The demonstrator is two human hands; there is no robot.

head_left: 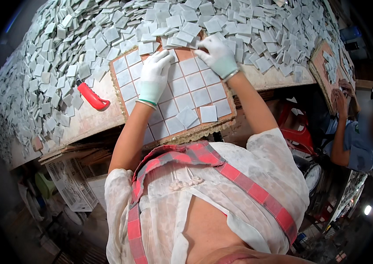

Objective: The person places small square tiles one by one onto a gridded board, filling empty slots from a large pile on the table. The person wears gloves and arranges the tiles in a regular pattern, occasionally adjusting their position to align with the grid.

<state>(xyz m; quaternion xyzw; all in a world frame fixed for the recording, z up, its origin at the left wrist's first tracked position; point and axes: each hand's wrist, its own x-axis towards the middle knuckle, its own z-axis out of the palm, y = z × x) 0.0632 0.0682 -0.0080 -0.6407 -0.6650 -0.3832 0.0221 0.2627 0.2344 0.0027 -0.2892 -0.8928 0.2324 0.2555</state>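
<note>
A square reddish-brown grid board (232, 119) with a rough yellowish edge lies in front of me, most of its cells filled with pale grey-white square tiles (178, 84). My left hand (154, 72), in a white glove, rests over the upper left tiles with its fingers stretched forward. At the board's far right corner, my gloved right hand (218, 55) has thumb and fingers apart, pointing left toward the tile pile; no tile shows between them. Two loose tiles, one tilted (187, 117) and one flatter (208, 114), lie on top near the board's close edge.
A large heap of loose tiles (103, 33) covers the far side of the table (92, 125). A red-handled cutter (93, 96) lies left of the board. At the right, another person's hands (341, 99) touch a second board (320, 66). A red plastic chair (297, 127) stands below.
</note>
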